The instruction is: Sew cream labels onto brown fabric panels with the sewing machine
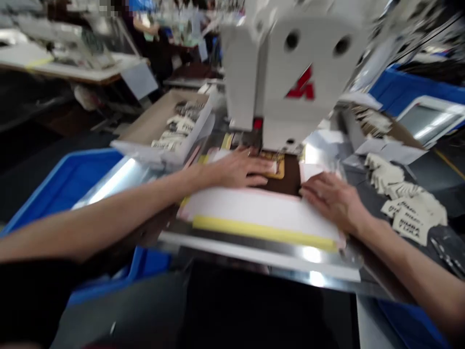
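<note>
A white sewing template [250, 208] with yellow and pink taped edges lies flat beneath the head of a white sewing machine [308, 53] with a red logo. Dark brown fabric [292, 182] shows through its opening. My left hand [234, 168] lies across the template with its fingers stretched out, the tips on a small yellow-edged piece [280, 167] that they partly cover. On the right side of the template, my right hand [332, 198] rests flat, fingertips at the edge of the opening. Motion blurs some detail.
Printed cream labels [414, 213] lie piled at the right, near dark-handled scissors or snips [448, 257]. Cardboard boxes with more labels stand left [148, 121] and right [399, 131]. A blue bin [83, 169] is lower left. Another person's arm [145, 26] appears far back.
</note>
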Tool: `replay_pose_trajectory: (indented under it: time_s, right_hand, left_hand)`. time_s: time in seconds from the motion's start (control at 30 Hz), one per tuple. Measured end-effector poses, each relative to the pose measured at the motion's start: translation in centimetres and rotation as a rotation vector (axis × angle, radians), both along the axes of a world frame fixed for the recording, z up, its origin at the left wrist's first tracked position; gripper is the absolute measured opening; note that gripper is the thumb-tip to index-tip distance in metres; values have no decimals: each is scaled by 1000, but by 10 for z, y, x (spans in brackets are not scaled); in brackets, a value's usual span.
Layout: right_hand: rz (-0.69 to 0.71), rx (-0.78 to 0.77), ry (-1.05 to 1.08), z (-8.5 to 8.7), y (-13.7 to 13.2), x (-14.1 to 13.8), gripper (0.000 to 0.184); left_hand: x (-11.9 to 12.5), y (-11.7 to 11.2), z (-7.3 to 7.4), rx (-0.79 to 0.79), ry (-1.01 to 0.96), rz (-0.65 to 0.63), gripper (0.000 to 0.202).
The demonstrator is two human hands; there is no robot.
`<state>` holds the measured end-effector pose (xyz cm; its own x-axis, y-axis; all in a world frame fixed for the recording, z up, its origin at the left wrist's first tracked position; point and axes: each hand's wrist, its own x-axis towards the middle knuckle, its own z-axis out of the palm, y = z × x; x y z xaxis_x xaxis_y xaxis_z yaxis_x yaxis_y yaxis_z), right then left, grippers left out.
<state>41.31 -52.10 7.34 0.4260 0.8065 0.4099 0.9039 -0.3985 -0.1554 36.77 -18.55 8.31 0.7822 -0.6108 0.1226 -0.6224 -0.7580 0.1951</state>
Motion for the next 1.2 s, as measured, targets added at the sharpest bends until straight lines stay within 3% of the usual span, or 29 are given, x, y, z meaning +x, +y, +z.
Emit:
replay_pose_trajectory:
  time_s: [0.17,0.37,0.6,1.0,1.2]
  right_hand:
    - [-83,-21,-22,-6,-4,0,37]
    - [-210,-98,-53,-2,0,-10,43]
    - [-244,-111,-63,3,6,-16,44]
    - [-201,-47,-61,-4,3,-9,33]
    - [-189,-21,-66,-7,3,-4,38]
  left_hand:
    - [9,0,-10,-27,18,-18,54]
    - [2,-11,3,91,15,-76,82]
    - [1,-16,-2,70,9,15,52]
    - [-1,-15,-3,4,57,57,54]
    - [-7,-17,0,-4,66,85,56]
